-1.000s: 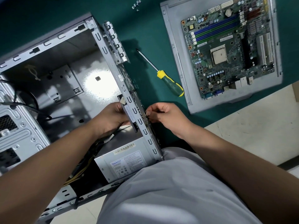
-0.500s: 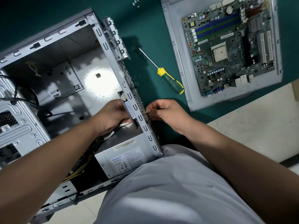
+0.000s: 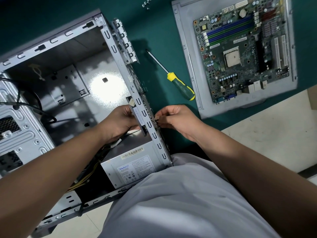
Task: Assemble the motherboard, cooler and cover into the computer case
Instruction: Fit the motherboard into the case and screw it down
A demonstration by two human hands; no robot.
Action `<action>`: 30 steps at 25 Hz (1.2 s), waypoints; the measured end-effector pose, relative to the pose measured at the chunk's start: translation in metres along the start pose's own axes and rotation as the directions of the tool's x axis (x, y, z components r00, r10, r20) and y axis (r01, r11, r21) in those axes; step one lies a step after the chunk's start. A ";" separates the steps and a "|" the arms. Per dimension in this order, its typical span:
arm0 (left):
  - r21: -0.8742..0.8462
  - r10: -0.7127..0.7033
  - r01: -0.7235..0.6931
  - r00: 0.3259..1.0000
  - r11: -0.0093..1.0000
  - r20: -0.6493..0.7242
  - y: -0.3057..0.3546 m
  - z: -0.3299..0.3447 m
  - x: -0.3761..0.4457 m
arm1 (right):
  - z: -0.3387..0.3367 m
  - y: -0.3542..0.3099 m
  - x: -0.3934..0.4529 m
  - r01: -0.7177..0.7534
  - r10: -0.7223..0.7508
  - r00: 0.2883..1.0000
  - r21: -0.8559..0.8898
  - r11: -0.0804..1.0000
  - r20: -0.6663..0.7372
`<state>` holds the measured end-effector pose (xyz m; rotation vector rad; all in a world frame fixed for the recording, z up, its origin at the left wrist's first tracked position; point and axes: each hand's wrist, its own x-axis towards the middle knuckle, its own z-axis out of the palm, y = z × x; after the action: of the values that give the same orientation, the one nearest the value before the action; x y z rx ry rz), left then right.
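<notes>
The open grey computer case [image 3: 56, 42] lies on its side at the left. Inside it, my left hand [image 3: 118, 122] grips a flat black fan [image 3: 137, 115] pressed against the case's rear wall [image 3: 145, 115]. Outside that wall, my right hand [image 3: 176, 120] pinches a small dark fastener at the perforated grille. The motherboard [image 3: 240, 52] rests on the grey cover panel [image 3: 185, 57] at the upper right, apart from both hands.
A yellow and green screwdriver [image 3: 181, 86] lies on the green mat [image 3: 154, 31] between case and panel. Several loose screws [image 3: 146, 2] sit at the top edge. The power supply [image 3: 132, 167] and cables fill the case's near corner. A drive cage [image 3: 15, 134] stands at left.
Both hands stay at the rear wall; only the camera view has shifted slightly.
</notes>
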<state>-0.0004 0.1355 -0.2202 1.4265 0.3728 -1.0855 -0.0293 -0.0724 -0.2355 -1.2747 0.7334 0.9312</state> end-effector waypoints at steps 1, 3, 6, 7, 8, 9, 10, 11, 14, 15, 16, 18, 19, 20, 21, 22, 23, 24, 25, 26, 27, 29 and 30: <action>0.001 0.001 -0.001 1.000 1.000 -0.001 -0.001 0.000 0.000 | 0.000 0.001 0.000 0.005 -0.005 1.000 -0.004 1.000 -0.001; -0.009 -0.001 0.001 1.000 1.000 -0.006 -0.002 -0.001 0.001 | -0.001 0.003 -0.001 0.030 -0.031 1.000 -0.021 0.999 -0.006; -0.013 0.003 -0.003 1.000 1.000 -0.002 -0.004 0.000 0.000 | -0.002 0.007 -0.002 0.075 -0.076 0.997 -0.065 0.995 -0.018; -0.011 0.006 -0.006 1.000 1.000 0.000 -0.004 0.000 0.000 | -0.002 0.008 -0.002 0.083 -0.085 0.996 -0.077 0.994 -0.021; -0.015 0.010 -0.010 1.000 1.000 0.001 -0.004 0.000 0.000 | -0.002 0.008 -0.002 0.089 -0.091 0.996 -0.086 0.992 -0.023; -0.023 0.013 -0.013 1.000 1.000 0.001 -0.003 0.000 0.000 | -0.003 0.009 -0.002 0.092 -0.095 0.995 -0.092 0.992 -0.025; -0.027 0.015 -0.015 1.000 1.000 0.003 -0.003 0.000 0.000 | -0.003 0.009 -0.002 0.095 -0.098 0.995 -0.095 0.991 -0.029; -0.027 0.015 -0.015 1.000 1.000 0.005 -0.002 0.001 -0.001 | -0.003 0.009 -0.003 0.097 -0.100 0.994 -0.096 0.991 -0.032; -0.032 0.012 -0.012 1.000 0.999 0.011 -0.002 0.001 -0.001 | -0.002 0.010 -0.004 0.103 -0.107 0.994 -0.094 0.990 -0.038; -0.041 0.012 -0.012 1.000 0.999 0.014 -0.002 0.002 -0.002 | -0.002 0.010 -0.004 0.105 -0.108 0.993 -0.087 0.991 -0.036; -0.046 0.014 -0.013 1.000 0.999 0.018 -0.002 0.002 -0.002 | -0.003 0.010 -0.004 0.108 -0.110 0.993 -0.077 0.991 -0.030; -0.043 0.017 -0.016 1.000 0.999 0.024 -0.002 0.002 -0.001 | -0.004 0.010 -0.004 0.110 -0.111 0.994 -0.067 0.992 -0.012; -0.040 0.018 -0.017 1.000 0.999 0.025 -0.001 0.002 -0.001 | -0.004 0.010 -0.005 0.114 -0.115 0.993 -0.082 0.990 -0.002; -0.036 0.019 -0.018 0.999 0.999 0.026 -0.001 0.002 -0.002 | -0.004 0.009 -0.006 0.129 -0.130 0.992 -0.124 0.984 -0.001; -0.032 0.021 -0.020 0.999 0.999 0.027 -0.001 0.002 -0.002 | -0.006 0.007 -0.009 0.165 -0.172 0.985 -0.199 0.966 -0.019; -0.029 0.022 -0.021 0.999 0.999 0.028 0.000 0.003 -0.002 | -0.008 0.004 -0.010 0.223 -0.248 0.967 -0.294 0.930 -0.052; -0.029 0.019 -0.018 0.999 0.999 0.027 0.000 0.003 -0.003 | -0.010 -0.001 -0.013 0.298 -0.358 0.930 -0.389 0.872 -0.088; -0.030 0.015 -0.014 1.000 0.999 0.027 0.000 0.003 -0.003 | -0.012 -0.008 -0.015 0.381 -0.487 0.866 -0.483 0.789 -0.114; -0.029 0.011 -0.010 1.000 1.000 0.028 0.000 0.003 -0.003 | -0.014 -0.017 -0.017 0.442 -0.612 0.781 -0.582 0.683 -0.125; -0.027 0.010 -0.009 0.999 1.000 0.034 0.000 0.003 -0.003 | -0.017 -0.025 -0.017 0.458 -0.709 0.695 -0.684 0.568 -0.122; -0.031 0.009 -0.008 0.999 0.999 0.044 -0.001 0.002 -0.003 | -0.020 -0.033 -0.015 0.415 -0.768 0.631 -0.787 0.455 -0.111; -0.038 0.015 -0.013 0.998 0.999 0.067 -0.002 0.001 -0.002 | -0.023 -0.045 -0.007 0.171 -0.782 0.611 -0.944 0.283 -0.123; -0.034 0.019 -0.017 0.997 0.999 0.076 -0.003 0.000 -0.001 | -0.024 -0.048 -0.002 0.045 -0.748 0.645 -0.969 0.243 -0.157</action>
<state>-0.0036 0.1368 -0.2215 1.3529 0.3211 -1.1112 0.0135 -0.0982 -0.2156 -2.7829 0.1676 0.3301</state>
